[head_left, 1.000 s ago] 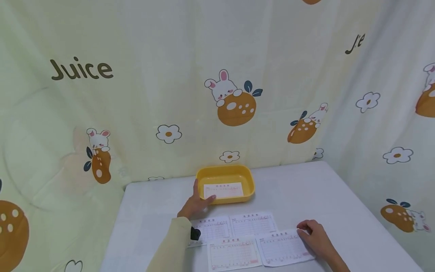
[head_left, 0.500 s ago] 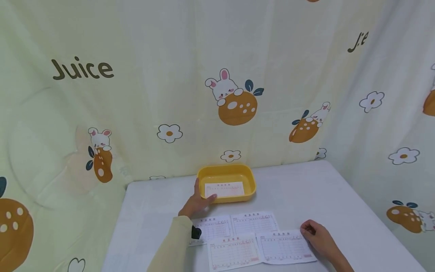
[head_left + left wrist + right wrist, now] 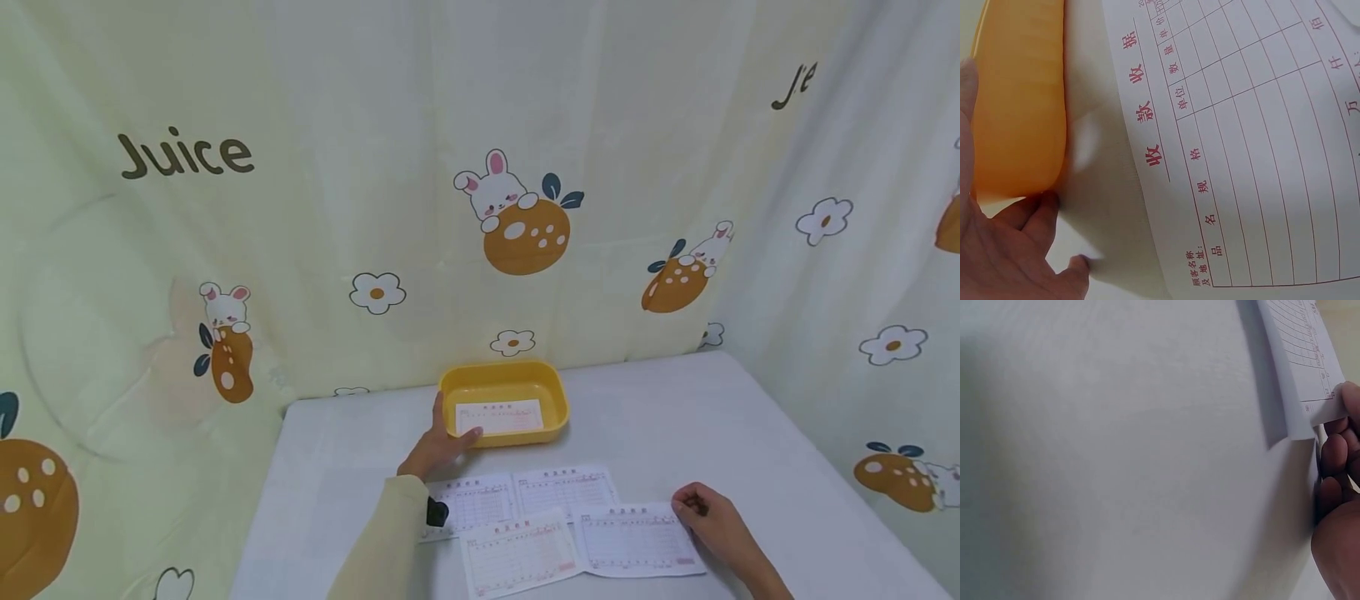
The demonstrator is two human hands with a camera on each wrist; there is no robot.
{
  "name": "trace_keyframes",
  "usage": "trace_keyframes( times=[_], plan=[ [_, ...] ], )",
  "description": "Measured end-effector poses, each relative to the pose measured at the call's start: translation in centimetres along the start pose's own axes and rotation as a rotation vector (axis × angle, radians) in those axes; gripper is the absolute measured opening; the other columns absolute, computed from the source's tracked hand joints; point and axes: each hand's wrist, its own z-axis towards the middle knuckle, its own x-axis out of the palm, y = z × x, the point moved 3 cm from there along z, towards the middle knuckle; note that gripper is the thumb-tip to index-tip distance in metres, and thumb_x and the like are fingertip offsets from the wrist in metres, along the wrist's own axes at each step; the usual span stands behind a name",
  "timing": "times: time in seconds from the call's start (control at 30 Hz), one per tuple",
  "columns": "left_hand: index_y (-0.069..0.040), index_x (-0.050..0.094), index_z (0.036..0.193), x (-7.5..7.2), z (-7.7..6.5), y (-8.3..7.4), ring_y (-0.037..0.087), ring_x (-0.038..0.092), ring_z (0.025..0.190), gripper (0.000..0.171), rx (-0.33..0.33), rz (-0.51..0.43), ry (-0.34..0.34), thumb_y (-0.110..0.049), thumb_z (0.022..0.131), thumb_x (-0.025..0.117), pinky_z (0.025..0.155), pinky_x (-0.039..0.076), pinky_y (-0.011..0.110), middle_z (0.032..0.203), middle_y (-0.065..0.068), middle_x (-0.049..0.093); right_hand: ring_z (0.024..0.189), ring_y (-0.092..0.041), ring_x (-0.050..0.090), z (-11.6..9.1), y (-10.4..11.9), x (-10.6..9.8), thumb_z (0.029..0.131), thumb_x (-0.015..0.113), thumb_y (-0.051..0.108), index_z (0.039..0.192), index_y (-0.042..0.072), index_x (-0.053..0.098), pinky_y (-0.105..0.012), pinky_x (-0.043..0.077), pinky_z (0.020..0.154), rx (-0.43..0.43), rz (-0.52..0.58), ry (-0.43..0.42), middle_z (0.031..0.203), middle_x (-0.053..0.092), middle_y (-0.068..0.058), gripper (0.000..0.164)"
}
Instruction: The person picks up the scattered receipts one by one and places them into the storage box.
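White table (image 3: 660, 425), receipt (image 3: 641, 542), corner in right grip (image 3: 716, 525)

A hand could pass between the yellow tray (image 3: 517, 439) and the back right corner of the table (image 3: 675, 425); the left hand (image 3: 437, 447) blocks the tray's left end.

Just behind the grip of the left hand (image 3: 435, 451), a plain pale-cream sleeve (image 3: 384, 537) ends, a small black device (image 3: 437, 512) beside its cuff; behind the right hand (image 3: 711, 521), the wrist is bare.
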Motion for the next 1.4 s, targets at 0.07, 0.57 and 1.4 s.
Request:
trace_keyframes(
  times=[0.07, 0.57, 1.4],
  plan=[
    [-0.022, -0.006, 0.173, 0.1, 0.1, 0.1, 0.051, 0.049, 0.140, 0.120, -0.012, -0.002, 0.001, -0.060, 0.094, 0.076, 0.115, 0.035, 0.071, 0.166, 0.026, 0.039, 0.088, -0.017, 0.059, 0.0, 0.1, -0.3, 0.101, 0.067, 0.001, 0.107, -0.002, 0.068, -0.025, 0.050, 0.076, 0.001, 0.008, 0.007, 0.097, 0.068, -0.004, 0.007],
    [-0.023, -0.005, 0.173, 0.1, 0.6, 0.5, 0.051, 0.050, 0.140, 0.121, -0.028, -0.008, -0.003, -0.060, 0.093, 0.078, 0.114, 0.036, 0.072, 0.166, 0.025, 0.040, 0.082, -0.010, 0.059, 0.3, 0.3, -2.5, 0.103, 0.067, 0.001, 0.110, -0.005, 0.066, -0.025, 0.050, 0.072, -0.029, 0.073, 0.020, 0.093, 0.069, -0.006, 0.009],
    [-0.027, -0.006, 0.173, 0.1, 0.3, 0.5, 0.051, 0.049, 0.141, 0.123, -0.006, 0.008, 0.002, -0.069, 0.090, 0.075, 0.115, 0.036, 0.071, 0.165, 0.025, 0.041, 0.088, -0.010, 0.060, 2.9, 5.4, -6.1, 0.110, 0.064, 0.014, 0.122, -0.008, 0.061, -0.019, 0.053, 0.075, -0.107, 0.118, -0.043, 0.104, 0.070, -0.012, 0.026]
  ],
)
